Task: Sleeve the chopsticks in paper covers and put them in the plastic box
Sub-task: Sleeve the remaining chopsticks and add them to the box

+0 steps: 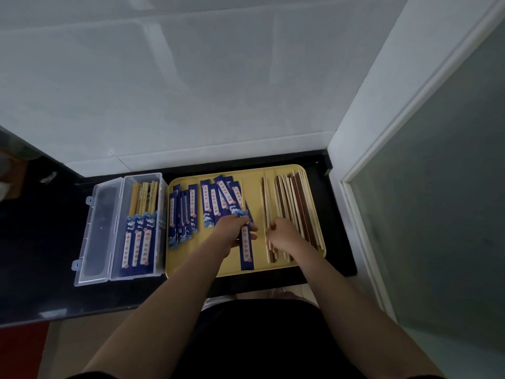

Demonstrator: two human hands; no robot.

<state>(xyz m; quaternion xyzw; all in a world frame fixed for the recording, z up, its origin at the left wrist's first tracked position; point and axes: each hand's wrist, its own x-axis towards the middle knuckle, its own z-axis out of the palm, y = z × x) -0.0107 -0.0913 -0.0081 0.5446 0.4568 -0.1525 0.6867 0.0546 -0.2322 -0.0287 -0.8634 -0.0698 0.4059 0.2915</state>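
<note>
Left hand (234, 230): centre of the frame, fingers curled around one blue paper cover (246, 248), gripping it near its upper end; the cover's lower end lies on the tray.
Right hand (281, 233): just right of centre, fingers curled down onto the near ends of the bare chopsticks (293, 209); whether it has a pair pinched or is only sorting them, I cannot tell.
Loose covers (207, 206): fanned in overlapping groups across the left half of the yellow tray (254, 266).
Bare chopsticks: light and dark sticks lying in a loose row on the right half of the tray.
Plastic box (140, 228): left of the tray, touching its edge, lid (95, 236) swung open to the left; three sleeved pairs (138, 242) lie inside, stick ends showing above the covers.
Stage, as judged: one cover in hand, chopsticks being selected; most stock not yet sleeved.
Risk, mismatch: light and dark sticks lie mixed, so an odd pair could be drawn.
Risk, tearing: a stick tip catching the cover's mouth at an angle could split or crumple the paper.
Risk, scatter: the wrist dragging across the row could roll sticks off the tray's right edge.
</note>
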